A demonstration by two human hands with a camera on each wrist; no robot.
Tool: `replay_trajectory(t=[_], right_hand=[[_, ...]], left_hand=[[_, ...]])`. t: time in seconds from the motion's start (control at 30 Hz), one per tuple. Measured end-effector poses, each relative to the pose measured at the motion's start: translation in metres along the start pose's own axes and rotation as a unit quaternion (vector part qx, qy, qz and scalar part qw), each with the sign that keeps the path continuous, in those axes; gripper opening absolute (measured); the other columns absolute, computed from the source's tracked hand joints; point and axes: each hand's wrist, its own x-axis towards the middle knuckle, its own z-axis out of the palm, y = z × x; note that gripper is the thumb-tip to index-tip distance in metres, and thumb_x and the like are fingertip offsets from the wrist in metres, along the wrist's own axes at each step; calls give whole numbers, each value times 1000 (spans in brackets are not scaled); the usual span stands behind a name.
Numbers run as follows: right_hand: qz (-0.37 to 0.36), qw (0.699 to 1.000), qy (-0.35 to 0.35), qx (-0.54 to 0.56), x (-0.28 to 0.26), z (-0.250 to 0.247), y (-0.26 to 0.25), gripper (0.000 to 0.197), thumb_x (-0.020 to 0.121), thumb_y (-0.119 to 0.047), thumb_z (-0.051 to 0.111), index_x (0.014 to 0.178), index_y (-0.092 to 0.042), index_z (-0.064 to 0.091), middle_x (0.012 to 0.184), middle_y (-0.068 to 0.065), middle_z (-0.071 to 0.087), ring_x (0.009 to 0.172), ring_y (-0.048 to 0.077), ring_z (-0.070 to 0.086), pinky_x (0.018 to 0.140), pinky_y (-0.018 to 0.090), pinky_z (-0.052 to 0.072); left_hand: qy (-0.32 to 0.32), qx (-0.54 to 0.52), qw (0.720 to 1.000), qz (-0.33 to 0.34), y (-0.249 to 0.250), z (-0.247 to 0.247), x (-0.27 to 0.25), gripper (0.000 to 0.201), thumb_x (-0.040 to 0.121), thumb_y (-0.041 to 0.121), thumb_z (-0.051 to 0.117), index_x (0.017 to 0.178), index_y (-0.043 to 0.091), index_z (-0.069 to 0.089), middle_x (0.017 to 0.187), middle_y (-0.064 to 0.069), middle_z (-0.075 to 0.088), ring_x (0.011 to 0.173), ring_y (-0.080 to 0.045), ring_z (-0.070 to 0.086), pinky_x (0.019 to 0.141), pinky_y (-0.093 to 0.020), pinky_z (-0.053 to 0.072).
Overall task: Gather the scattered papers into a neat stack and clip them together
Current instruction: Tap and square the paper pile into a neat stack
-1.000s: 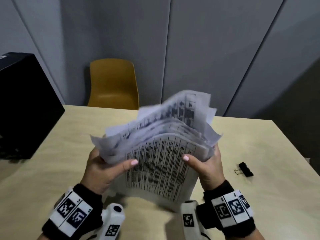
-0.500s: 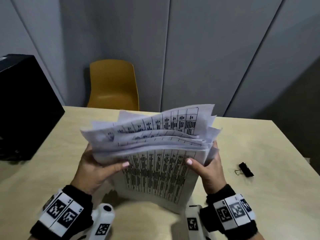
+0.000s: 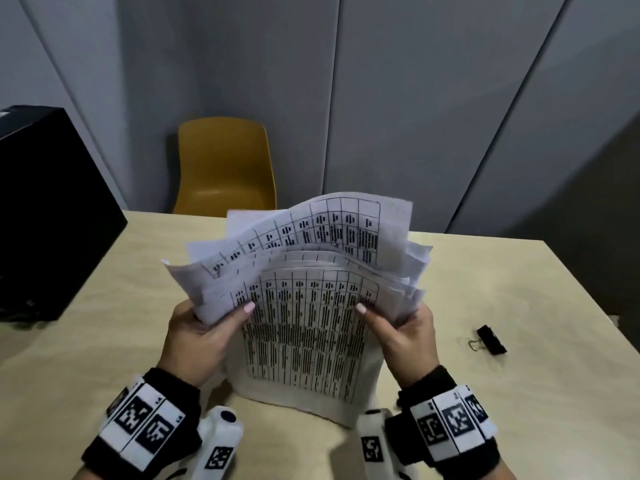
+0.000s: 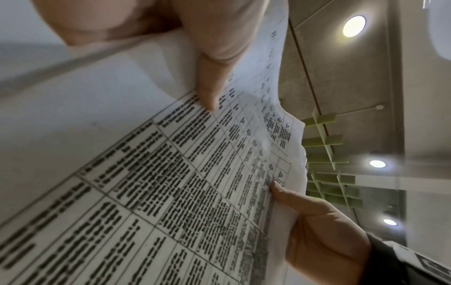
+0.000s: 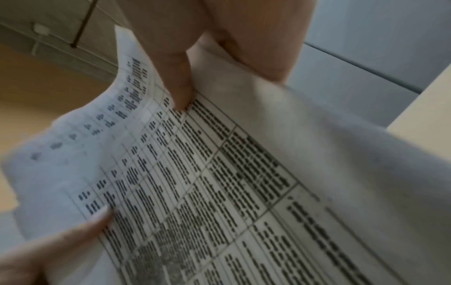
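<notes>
A loose bundle of printed papers (image 3: pixel 304 327) with black tables stands on its lower edge on the pale wooden table (image 3: pixel 104 327), its top sheets splayed and uneven. My left hand (image 3: pixel 204 327) grips the bundle's left side, thumb on the front sheet. My right hand (image 3: pixel 401 327) grips the right side the same way. In the left wrist view the papers (image 4: pixel 171 192) fill the frame, with the right hand (image 4: pixel 317 227) at their far edge. The right wrist view shows the papers (image 5: pixel 219 183) up close under my thumb. A black binder clip (image 3: pixel 491 339) lies on the table to the right.
A yellow chair (image 3: pixel 225 168) stands behind the table's far edge. A black box (image 3: pixel 45 216) sits on the table at the far left. Grey wall panels rise behind.
The bundle has settled lower onto the table and its top sheets have fanned wider and shifted. Both hands keep their grip on its sides.
</notes>
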Motion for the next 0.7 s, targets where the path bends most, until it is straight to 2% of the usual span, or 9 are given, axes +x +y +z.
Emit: replay_trajectory(t=[0.1, 0.17, 0.27, 0.37, 0.43, 0.53, 0.57, 0.63, 0.7], right_hand=[[-44, 999, 23, -2, 4, 2, -7, 25, 68, 4, 69, 76, -20, 72, 70, -16, 73, 68, 0, 66, 64, 13, 52], [-57, 998, 16, 20, 3, 2, -13, 25, 66, -7, 70, 88, -14, 62, 76, -15, 73, 72, 1, 66, 67, 14, 52], [-56, 994, -1, 98, 3, -6, -19, 45, 72, -35, 73, 106, -15, 52, 93, -11, 71, 88, 4, 64, 76, 16, 52], [-43, 991, 69, 104, 6, -16, -23, 18, 81, -34, 63, 95, -25, 54, 80, -16, 68, 70, -5, 60, 61, 8, 48], [-46, 986, 94, 127, 8, -18, -27, 22, 72, -44, 69, 84, -28, 61, 73, -13, 65, 63, -1, 57, 57, 13, 46], [-77, 986, 119, 83, 14, -20, -36, 30, 64, -58, 71, 76, -30, 66, 73, -16, 66, 70, 3, 58, 68, 25, 47], [-93, 986, 118, 69, 16, -19, -41, 29, 66, -58, 70, 76, -31, 66, 74, -17, 67, 72, 4, 58, 71, 28, 46], [-124, 987, 93, 41, 23, -17, -49, 20, 76, -50, 66, 78, -31, 67, 76, -17, 66, 74, 5, 56, 73, 25, 45], [-144, 988, 46, 24, 29, -13, -56, 10, 88, -24, 58, 82, -25, 65, 79, -13, 65, 77, 3, 57, 74, 16, 46]], left_hand=[[10, 5, 1000, 26, 6, 0, 3, 56, 71, -1, 72, 69, 55, 68, 66, 39, 64, 72, 19, 61, 66, 1, 44], [-10, 4, 999, 45, 11, -1, 5, 51, 67, 3, 72, 70, 54, 69, 68, 39, 65, 74, 18, 61, 68, 0, 44], [-43, -12, 999, 27, 12, -7, 7, 46, 63, 2, 78, 73, 46, 72, 72, 31, 69, 77, 10, 66, 69, -7, 51], [-52, -42, 998, -12, 8, -11, 6, 31, 53, 25, 83, 80, 36, 74, 81, 20, 74, 80, 0, 70, 71, -15, 55], [-55, -45, 997, -15, 7, -10, 7, 31, 59, 14, 84, 78, 38, 75, 80, 20, 74, 80, 0, 70, 70, -14, 54], [-71, -51, 996, -2, 10, -7, 7, 45, 61, -4, 78, 74, 40, 74, 77, 22, 73, 79, 4, 69, 68, -10, 52], [-77, -54, 996, 0, 11, -7, 8, 47, 61, -6, 77, 75, 39, 75, 77, 22, 74, 79, 4, 69, 68, -9, 52], [-88, -56, 995, 5, 11, -7, 8, 49, 58, -8, 79, 76, 37, 75, 78, 21, 74, 80, 3, 69, 69, -10, 52], [-91, -59, 994, 3, 12, -7, 8, 42, 52, 4, 80, 76, 39, 75, 79, 21, 74, 80, 3, 69, 70, -12, 53]])
